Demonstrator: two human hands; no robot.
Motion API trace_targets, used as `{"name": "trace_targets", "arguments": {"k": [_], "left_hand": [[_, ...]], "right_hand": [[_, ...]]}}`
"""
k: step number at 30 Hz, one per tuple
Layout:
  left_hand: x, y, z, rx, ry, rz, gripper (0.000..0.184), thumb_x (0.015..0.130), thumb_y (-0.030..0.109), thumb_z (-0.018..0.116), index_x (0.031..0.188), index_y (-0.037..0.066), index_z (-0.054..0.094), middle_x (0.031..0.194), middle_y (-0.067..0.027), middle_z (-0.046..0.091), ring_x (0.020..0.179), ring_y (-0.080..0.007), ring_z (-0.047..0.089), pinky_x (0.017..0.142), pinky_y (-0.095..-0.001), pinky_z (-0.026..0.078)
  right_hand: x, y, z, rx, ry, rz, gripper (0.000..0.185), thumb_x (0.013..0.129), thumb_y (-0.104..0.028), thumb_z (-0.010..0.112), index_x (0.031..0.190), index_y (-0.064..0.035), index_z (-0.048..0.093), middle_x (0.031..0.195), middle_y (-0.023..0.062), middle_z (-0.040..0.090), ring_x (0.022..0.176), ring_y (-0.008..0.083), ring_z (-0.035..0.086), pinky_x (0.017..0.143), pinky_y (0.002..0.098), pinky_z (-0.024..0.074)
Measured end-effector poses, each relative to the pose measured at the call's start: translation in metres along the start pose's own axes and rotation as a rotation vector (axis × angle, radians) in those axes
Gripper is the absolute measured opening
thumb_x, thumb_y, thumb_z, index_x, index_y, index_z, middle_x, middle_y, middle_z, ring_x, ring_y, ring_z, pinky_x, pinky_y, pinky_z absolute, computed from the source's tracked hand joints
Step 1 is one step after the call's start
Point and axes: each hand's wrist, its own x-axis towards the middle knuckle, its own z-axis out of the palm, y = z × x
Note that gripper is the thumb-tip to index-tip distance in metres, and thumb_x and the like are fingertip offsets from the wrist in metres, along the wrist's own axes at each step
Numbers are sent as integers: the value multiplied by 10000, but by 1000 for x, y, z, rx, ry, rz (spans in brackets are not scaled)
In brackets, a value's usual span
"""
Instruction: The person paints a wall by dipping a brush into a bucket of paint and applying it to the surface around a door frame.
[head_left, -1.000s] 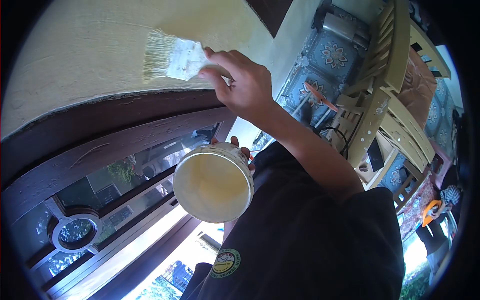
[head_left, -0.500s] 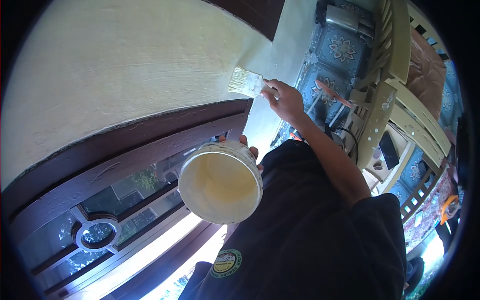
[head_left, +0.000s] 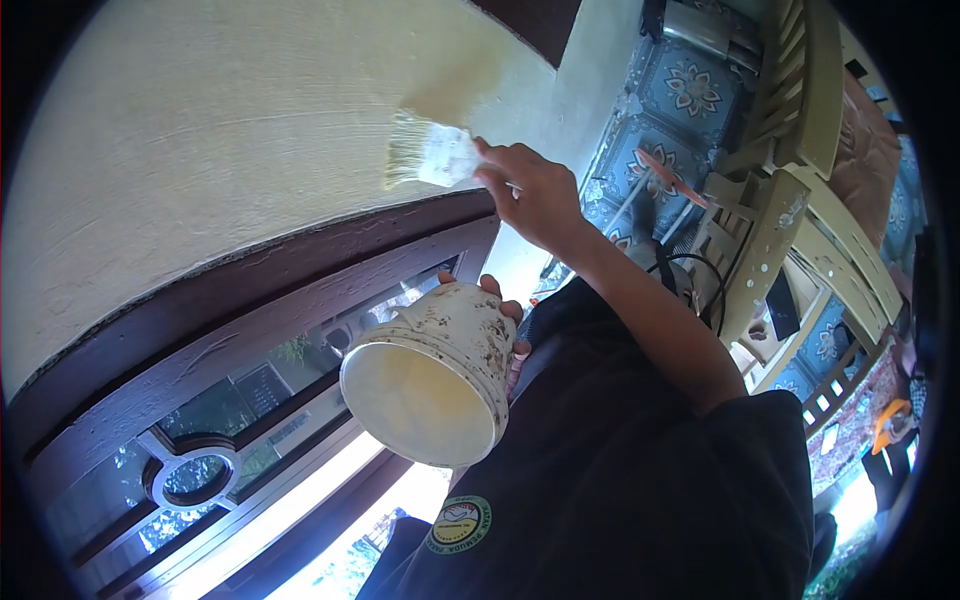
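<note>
My right hand [head_left: 537, 196] grips a wide paintbrush [head_left: 438, 152] by its handle. Pale bristles, splayed a little, lie against the cream wall [head_left: 240, 120], just above the dark window frame [head_left: 300, 257]. Lower down, my left hand [head_left: 508, 310] is wrapped around a white plastic bucket [head_left: 478, 335]. Only some of its fingers show at the bucket's far side. Tilted toward me, the bucket has a pale cream inside and brownish spatters on its outer wall. The brush is apart from the bucket.
Glass panes with a round wooden ornament [head_left: 192, 478] lie below the frame. A dark panel [head_left: 535, 25] edges the wall at the top. Patterned blue floor tiles [head_left: 690, 85] show at right, beside a slatted wooden bench [head_left: 765, 250] and a black cable [head_left: 720, 285].
My right hand has moved the brush leftward along the wall. The bucket has tipped, showing more of its spattered outer side, and shifted slightly left and down.
</note>
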Motion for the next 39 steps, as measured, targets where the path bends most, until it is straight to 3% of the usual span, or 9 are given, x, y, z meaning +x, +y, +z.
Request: {"name": "trace_targets", "arguments": {"k": [6, 8, 11, 13, 15, 22, 27, 29, 39], "left_hand": [[1, 5, -18, -65, -89, -43, 694, 846, 420, 798, 1459, 253, 519, 1504, -146, 420, 1387, -396, 377, 1078, -635, 455], [0, 12, -20, -108, -184, -103, 701, 834, 345, 825, 1462, 284, 521, 1542, -129, 391, 1439, -437, 317, 1097, -681, 433], [-9, 14, -16, -55, -91, -12, 708, 857, 382, 797, 1484, 256, 492, 1532, -165, 399, 1438, -436, 328, 1100, -681, 428], [-10, 12, -19, -77, -127, -10, 719, 894, 407, 753, 1517, 244, 434, 1549, -187, 377, 1432, -440, 345, 1122, -672, 405], [-13, 11, -18, -76, -165, 10, 726, 912, 420, 732, 1534, 238, 405, 1557, -197, 366, 1430, -442, 353, 1133, -668, 393], [-29, 1, -11, -153, -165, 183, 755, 935, 439, 700, 1563, 202, 354, 1589, -203, 306, 1437, -448, 338, 1156, -653, 373], [-26, 5, -38, -201, -260, 203, 744, 938, 417, 703, 1558, 195, 356, 1576, -224, 313, 1428, -454, 351, 1128, -655, 407], [-30, 8, -40, -171, -236, 224, 736, 940, 410, 704, 1555, 194, 361, 1569, -229, 321, 1422, -456, 361, 1121, -650, 418], [-43, 7, -51, -150, -183, 213, 682, 911, 419, 715, 1512, 227, 457, 1548, -204, 366, 1421, -413, 318, 1096, -680, 406]], "right_hand": [[-43, 59, -25, -194, -12, 71, 316, 937, -244, 704, 1225, -119, 661, 917, 108, 729, 719, 306, 718, 635, 389, 564], [-44, 38, -45, -100, -143, 367, 342, 936, -221, 710, 1244, -92, 640, 905, 140, 730, 762, 325, 727, 670, 372, 564], [-17, -16, -58, 156, -130, 408, 378, 929, -193, 721, 1272, -72, 617, 872, 150, 722, 761, 301, 728, 690, 343, 559], [13, -55, -59, 256, -139, 330, 446, 910, -129, 741, 1333, -63, 615, 866, 126, 720, 743, 256, 711, 687, 325, 555], [38, -88, -53, 327, -65, -95, 497, 906, -114, 768, 1371, -28, 615, 888, 105, 707, 799, 131, 661, 754, 291, 521], [85, -170, -28, 171, -24, -334, 505, 916, -70, 747, 1398, -28, 603, 784, 68, 635, 674, 116, 537, 633, 253, 463], [58, -125, -2, 66, -10, -304, 536, 923, -50, 729, 1436, -60, 572, 753, 66, 614, 608, 120, 515, 551, 253, 439], [41, -96, 2, 19, -10, -255, 554, 902, -121, 743, 1432, -142, 581, 785, 52, 648, 584, 203, 643, 526, 326, 521], [-37, 22, -5, -278, -102, -37, 479, 933, -165, 706, 1400, -137, 605, 807, 53, 643, 642, 252, 660, 579, 361, 532]]}}
